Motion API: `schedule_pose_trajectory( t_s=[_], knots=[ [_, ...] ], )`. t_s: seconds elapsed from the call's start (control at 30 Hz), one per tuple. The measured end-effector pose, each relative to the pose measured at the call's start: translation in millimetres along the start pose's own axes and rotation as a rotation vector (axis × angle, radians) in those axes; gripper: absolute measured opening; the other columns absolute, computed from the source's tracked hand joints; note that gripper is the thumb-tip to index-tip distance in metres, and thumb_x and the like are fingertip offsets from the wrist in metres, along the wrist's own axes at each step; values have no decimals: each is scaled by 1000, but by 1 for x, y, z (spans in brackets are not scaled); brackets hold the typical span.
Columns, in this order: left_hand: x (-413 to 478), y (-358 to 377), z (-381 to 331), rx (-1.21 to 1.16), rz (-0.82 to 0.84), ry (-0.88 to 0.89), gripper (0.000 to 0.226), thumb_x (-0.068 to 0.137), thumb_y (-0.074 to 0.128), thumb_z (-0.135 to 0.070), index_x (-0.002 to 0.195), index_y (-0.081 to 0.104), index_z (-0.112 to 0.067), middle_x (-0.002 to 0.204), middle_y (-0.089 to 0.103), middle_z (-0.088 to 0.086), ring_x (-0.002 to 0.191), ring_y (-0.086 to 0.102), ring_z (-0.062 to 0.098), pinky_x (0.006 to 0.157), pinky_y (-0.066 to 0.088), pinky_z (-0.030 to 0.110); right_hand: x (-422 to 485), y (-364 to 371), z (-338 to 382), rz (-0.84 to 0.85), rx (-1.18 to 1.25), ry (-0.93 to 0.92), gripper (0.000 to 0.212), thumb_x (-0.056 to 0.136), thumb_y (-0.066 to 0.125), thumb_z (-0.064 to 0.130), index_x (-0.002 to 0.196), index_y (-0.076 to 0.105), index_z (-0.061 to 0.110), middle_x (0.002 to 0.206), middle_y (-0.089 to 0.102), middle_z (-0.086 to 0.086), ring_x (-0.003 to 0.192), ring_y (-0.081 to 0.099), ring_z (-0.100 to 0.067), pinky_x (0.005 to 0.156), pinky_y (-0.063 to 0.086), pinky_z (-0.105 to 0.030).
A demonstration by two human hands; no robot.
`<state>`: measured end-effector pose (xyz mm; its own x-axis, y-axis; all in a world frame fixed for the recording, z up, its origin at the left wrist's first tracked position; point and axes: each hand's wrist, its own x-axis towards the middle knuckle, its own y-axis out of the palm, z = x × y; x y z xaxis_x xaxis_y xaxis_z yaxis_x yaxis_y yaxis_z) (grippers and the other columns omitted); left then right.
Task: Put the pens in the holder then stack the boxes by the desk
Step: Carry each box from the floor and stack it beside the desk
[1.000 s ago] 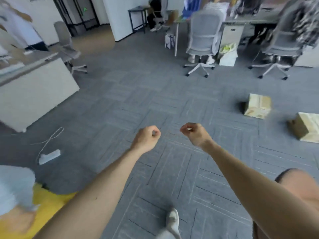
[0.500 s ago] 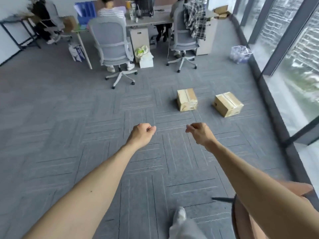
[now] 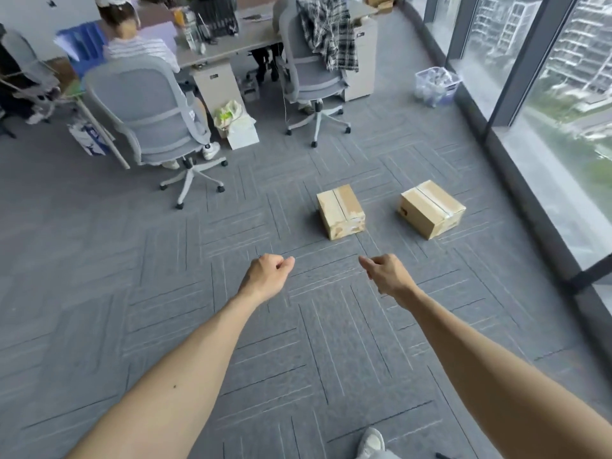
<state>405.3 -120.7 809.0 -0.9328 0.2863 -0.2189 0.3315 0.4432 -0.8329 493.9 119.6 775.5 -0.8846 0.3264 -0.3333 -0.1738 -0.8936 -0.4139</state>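
Two taped cardboard boxes lie apart on the grey carpet: one [image 3: 341,212] straight ahead, the other [image 3: 432,208] to its right, nearer the window. Both my arms reach forward above the floor. My left hand [image 3: 266,276] is curled into a fist and holds nothing. My right hand [image 3: 389,273] also has its fingers curled in, empty, a short way in front of the nearer box. Neither hand touches a box. No pens or holder are in sight.
A long desk [image 3: 251,41] runs across the back, with a seated person in a grey chair [image 3: 149,111] and a second chair [image 3: 314,71] draped with a plaid shirt. A white box with a bag [image 3: 238,127] stands between them. A clear bin [image 3: 435,86] sits by the glass wall [image 3: 546,127].
The view has swung right and moved forward; the two boxes now lie ahead and closer, and the window has come into sight. Both hands stayed curled and empty.
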Motion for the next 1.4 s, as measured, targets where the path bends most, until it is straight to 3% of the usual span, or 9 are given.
schedule_pose_trajectory(
  t_s=[0.27, 0.43, 0.6, 0.73, 0.9, 1.03, 1.1, 1.23, 1.4],
  knots=[
    [188, -14, -13, 5, 41, 18, 54, 101, 42, -43, 58, 32, -13, 56, 37, 0, 54, 39, 19, 54, 27, 32, 160, -10, 38, -22, 10, 62, 49, 99, 49, 34, 55, 48, 14, 50, 44, 3, 41, 36, -12, 43, 32, -23],
    [334, -27, -5, 6, 122, 65, 45, 103, 38, -37, 72, 54, -9, 81, 65, 10, 78, 59, 31, 65, 41, 35, 277, -2, 65, -86, -11, 130, 46, 101, 46, 31, 60, 59, 14, 42, 41, 12, 40, 36, -10, 48, 35, -25],
    [474, -59, -19, 56, 205, 144, 31, 101, 43, -30, 81, 59, -13, 83, 67, 7, 79, 59, 28, 64, 39, 31, 382, 1, 90, -119, -8, 189, 29, 97, 51, 24, 75, 69, 15, 58, 53, 4, 51, 43, -14, 55, 39, -33],
    [566, -66, -38, 82, 276, 196, 21, 98, 47, -27, 88, 60, -14, 78, 63, 0, 76, 58, 23, 61, 40, 29, 446, -3, 98, -181, 74, 232, 19, 94, 60, 20, 84, 70, 8, 67, 58, 5, 52, 45, -7, 49, 40, -25],
    [679, -48, -71, 173, 371, 263, 11, 96, 52, -27, 88, 57, -22, 74, 58, -3, 71, 55, 19, 54, 36, 27, 538, -22, 90, -226, 90, 294, 13, 89, 65, 15, 81, 73, 9, 78, 68, 3, 55, 50, -2, 52, 42, -22],
    [771, -29, -99, 235, 408, 280, 11, 95, 53, -29, 88, 58, -22, 78, 61, -2, 77, 56, 21, 57, 37, 28, 622, -45, 78, -292, 131, 361, 12, 86, 67, 18, 79, 75, 13, 82, 71, 2, 59, 54, -4, 57, 44, -24],
    [815, -19, -116, 265, 430, 287, 11, 94, 55, -30, 88, 59, -21, 83, 64, 1, 79, 58, 23, 61, 38, 28, 661, -57, 75, -317, 164, 411, 13, 86, 68, 20, 77, 74, 13, 80, 70, 1, 59, 54, -6, 56, 43, -25],
    [892, -1, -148, 277, 484, 328, 19, 94, 55, -32, 83, 60, -18, 71, 60, -2, 72, 56, 22, 54, 35, 27, 723, -71, 72, -360, 185, 472, 25, 86, 69, 28, 72, 69, 7, 70, 67, -3, 56, 50, -9, 58, 44, -30],
    [969, 30, -168, 362, 566, 393, 25, 96, 51, -35, 91, 64, -14, 78, 62, 0, 76, 55, 22, 54, 34, 27, 780, -74, 64, -427, 250, 552, 33, 88, 66, 31, 75, 67, 1, 62, 59, 1, 52, 47, -11, 58, 43, -30]
  ],
)
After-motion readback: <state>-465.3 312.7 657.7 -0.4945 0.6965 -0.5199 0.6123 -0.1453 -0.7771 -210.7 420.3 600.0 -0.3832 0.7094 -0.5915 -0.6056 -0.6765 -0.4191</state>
